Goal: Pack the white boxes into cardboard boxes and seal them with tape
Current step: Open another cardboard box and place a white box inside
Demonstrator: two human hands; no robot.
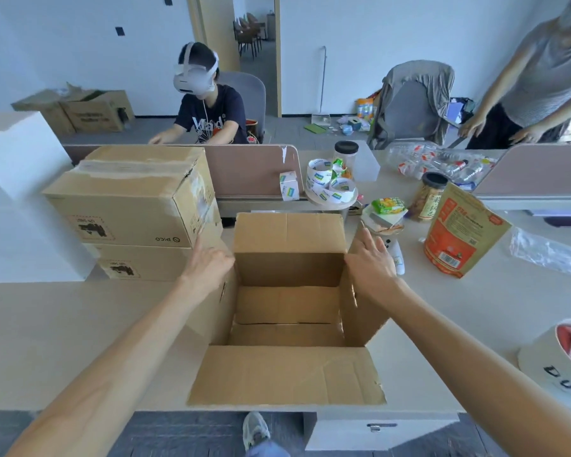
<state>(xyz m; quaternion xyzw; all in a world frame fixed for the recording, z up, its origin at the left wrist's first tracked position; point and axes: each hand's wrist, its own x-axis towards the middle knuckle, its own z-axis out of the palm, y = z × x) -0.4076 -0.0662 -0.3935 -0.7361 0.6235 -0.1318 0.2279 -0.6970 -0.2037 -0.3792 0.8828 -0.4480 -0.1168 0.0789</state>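
An open cardboard box [287,305] stands in the middle of the desk, all flaps spread, with nothing inside. My left hand [208,265] rests on its left flap, fingers stretched out. On the right flap lies my right hand [370,265], palm down, index finger pointing away. Two taped cardboard boxes [136,196] are stacked to the left. Large white boxes [20,192] stand at the far left. Rolls of printed tape [330,184] pile up on a round stand behind the open box.
Snack bags and jars [455,229] crowd the right side, with a clear plastic bag [548,252] and a white round tub [557,361] near the edge. A person in a headset sits behind the divider [254,169]; another person stands at the far right.
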